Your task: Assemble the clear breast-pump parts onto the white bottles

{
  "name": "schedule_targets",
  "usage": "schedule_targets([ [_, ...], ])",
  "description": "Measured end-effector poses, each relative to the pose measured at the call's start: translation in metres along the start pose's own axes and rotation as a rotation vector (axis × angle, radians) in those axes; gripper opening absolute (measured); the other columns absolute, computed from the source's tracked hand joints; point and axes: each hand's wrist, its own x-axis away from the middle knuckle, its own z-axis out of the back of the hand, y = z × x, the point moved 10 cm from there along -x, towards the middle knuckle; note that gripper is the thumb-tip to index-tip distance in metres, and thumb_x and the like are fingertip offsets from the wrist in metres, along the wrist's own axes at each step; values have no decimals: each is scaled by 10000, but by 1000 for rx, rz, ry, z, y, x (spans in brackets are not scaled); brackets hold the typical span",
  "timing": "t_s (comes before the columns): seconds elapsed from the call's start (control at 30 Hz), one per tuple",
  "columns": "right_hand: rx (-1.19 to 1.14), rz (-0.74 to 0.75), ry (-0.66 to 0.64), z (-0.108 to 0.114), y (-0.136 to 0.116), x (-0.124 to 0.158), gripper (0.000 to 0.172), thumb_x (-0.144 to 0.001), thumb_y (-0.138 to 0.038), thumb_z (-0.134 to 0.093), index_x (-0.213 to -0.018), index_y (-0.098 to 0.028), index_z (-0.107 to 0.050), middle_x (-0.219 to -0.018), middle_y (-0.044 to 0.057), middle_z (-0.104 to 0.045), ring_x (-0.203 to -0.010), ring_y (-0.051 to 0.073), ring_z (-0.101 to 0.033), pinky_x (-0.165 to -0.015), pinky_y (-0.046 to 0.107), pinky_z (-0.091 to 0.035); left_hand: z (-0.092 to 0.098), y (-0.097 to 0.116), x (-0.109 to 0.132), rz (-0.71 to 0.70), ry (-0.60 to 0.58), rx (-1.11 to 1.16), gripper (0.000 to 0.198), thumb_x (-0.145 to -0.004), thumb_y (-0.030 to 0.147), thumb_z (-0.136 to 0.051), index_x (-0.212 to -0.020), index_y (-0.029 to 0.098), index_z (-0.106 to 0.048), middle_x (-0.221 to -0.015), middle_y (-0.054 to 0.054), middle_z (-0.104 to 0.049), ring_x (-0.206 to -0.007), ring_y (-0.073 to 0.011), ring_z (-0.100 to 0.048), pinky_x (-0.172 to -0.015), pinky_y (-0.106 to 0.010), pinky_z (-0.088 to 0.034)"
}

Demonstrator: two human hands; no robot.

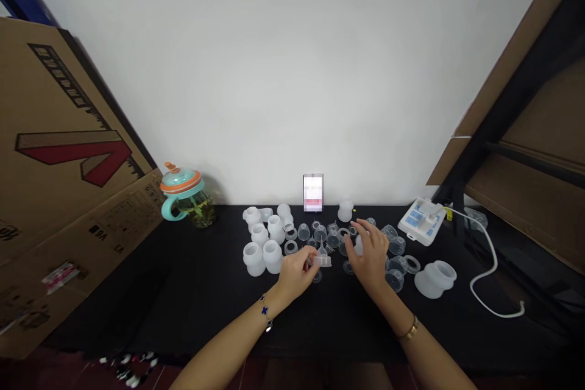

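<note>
My left hand (pixel 298 269) pinches a clear collar ring with a pointed teat (pixel 322 259) standing up from it, like the top of a baby bottle. My right hand (pixel 371 254) is spread over the loose clear parts, thumb and fingers apart. A whitish piece (pixel 359 246) shows partly behind that hand; whether the fingers touch it I cannot tell. Several milky-white small bottles (pixel 273 256) stand left of my left hand. Clear caps (pixel 303 231), rings (pixel 291 247) and teats lie scattered between and around both hands.
A larger white bottle (pixel 435 280) lies tilted at right, near a white power strip (pixel 421 221) with a cable. A lit phone (pixel 313 193) leans against the wall. At left are a teal-lidded jug (pixel 187 195) and a big cardboard box (pixel 68 152). Another white bottle (pixel 345 209) stands behind.
</note>
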Motion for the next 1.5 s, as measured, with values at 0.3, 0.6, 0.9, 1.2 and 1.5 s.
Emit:
schedule_targets([
  [0.3, 263, -118, -215, -23, 36, 1, 441, -886, -208, -541, -1327, -191, -552, -1454, 187, -486, -1234, 388, -518, -925, 517, -466, -2, -1, 1, -6, -11, -3, 67, -881, 205, -569, -930, 203, -615, -656, 42, -620, -497, -91, -572, -511, -192, -435],
  [0.6, 94, -199, -276, -35, 48, 5, 563, -807, -218, -563, -1367, -198, -501, -1458, 160, -445, -1294, 361, -488, -1015, 525, -461, -3, 1, 2, -28, -11, -13, 67, -875, 202, -586, -931, 204, -622, -650, 46, -619, -498, -90, -572, -518, -193, -444],
  [0.9, -5, -262, -330, -44, 58, 12, 866, -714, -147, -550, -1531, -223, -273, -1530, 153, -368, -1409, 356, -395, -1034, 510, -475, -3, 2, 1, -32, -16, -4, 50, -888, 216, -575, -914, 205, -616, -638, 40, -619, -488, -91, -563, -509, -196, -433],
  [1.2, 6, -319, -434, -57, 66, 21, 997, -733, -156, -559, -1608, -160, -81, -1355, 190, -582, -1107, 362, -653, -842, 430, -535, -3, 4, 2, -38, -22, -8, 59, -866, 185, -581, -911, 202, -615, -627, 46, -607, -487, -92, -558, -517, -197, -431],
  [1.5, -223, -350, -245, -33, 52, 5, 744, -820, -297, -604, -1496, -162, -327, -1308, 166, -636, -1148, 365, -622, -986, 518, -469, -1, 6, 0, -35, -16, 5, 43, -896, 210, -560, -923, 205, -593, -628, 48, -602, -488, -94, -555, -508, -198, -412],
])
